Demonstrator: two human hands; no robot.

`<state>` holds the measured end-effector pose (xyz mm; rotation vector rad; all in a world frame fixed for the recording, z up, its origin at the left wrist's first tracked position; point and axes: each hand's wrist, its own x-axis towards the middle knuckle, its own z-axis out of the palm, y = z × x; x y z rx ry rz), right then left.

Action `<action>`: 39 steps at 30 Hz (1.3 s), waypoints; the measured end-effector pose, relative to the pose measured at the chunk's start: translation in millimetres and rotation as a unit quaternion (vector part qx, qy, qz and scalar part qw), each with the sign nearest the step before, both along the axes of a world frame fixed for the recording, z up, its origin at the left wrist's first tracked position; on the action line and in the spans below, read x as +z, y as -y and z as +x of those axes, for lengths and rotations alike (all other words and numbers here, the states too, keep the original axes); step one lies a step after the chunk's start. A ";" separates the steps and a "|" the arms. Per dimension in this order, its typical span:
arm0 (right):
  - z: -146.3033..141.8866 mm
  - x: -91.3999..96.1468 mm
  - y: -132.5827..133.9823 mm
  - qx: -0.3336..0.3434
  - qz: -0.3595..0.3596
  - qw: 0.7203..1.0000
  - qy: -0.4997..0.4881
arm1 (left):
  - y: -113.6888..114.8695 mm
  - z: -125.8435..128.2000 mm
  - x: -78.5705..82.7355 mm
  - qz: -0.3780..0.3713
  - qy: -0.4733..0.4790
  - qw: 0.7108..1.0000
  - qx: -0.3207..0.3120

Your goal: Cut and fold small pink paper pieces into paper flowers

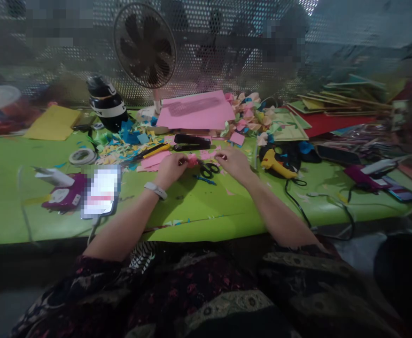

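Note:
My left hand [171,170] is closed, pinching a small folded piece of pink paper [191,161] just above the green table [198,206]. A white band sits on that wrist. My right hand [234,162] rests to the right of the pink piece with its fingers curled; what they hold, if anything, is hidden. Black-handled scissors [209,168] lie on the table between the two hands. A thin blue strip [203,179] lies just in front of them.
A black stapler [191,140], a yellow cutter [155,150], a pink sheet [196,111] and paper scraps lie behind the hands. A yellow glue gun [276,162] with its cable is at the right, a tape roll [82,156] and phone [102,191] at the left, a fan [144,45] at the back.

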<state>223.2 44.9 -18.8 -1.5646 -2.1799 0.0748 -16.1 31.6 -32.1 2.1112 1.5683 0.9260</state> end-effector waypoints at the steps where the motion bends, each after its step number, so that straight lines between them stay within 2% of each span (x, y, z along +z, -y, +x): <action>1: -0.8 -0.7 0.2 0.012 0.003 1.000 -0.021 | 0.5 -2.0 -0.3 0.015 0.014 1.000 -0.008; 6: -8.4 -5.3 5.5 0.108 0.034 0.984 -0.140 | 3.0 -5.2 -0.3 0.054 0.096 0.992 -0.056; 11: -14.6 -5.0 12.4 0.164 0.033 0.970 -0.176 | 4.4 -2.4 1.4 0.070 0.125 0.985 -0.096; 21: -10.1 4.7 11.4 0.106 0.036 0.974 -0.196 | 5.6 0.3 5.1 -0.021 0.256 0.962 -0.090; 25: 4.4 8.9 -0.1 0.032 0.071 0.977 -0.197 | 1.7 -4.2 6.2 -0.025 0.243 0.969 -0.041; 29: 16.6 6.8 -11.4 -0.016 0.040 0.990 -0.134 | -1.8 -8.4 2.8 -0.050 0.228 0.972 0.004; 35: 10.1 -2.6 -12.2 0.035 -0.038 0.996 -0.069 | -3.0 -10.3 0.1 -0.040 0.204 0.978 0.017; 39: 0.5 -2.5 -5.9 0.040 -0.013 0.993 -0.109 | 2.1 -9.4 4.9 -0.002 0.155 0.988 0.020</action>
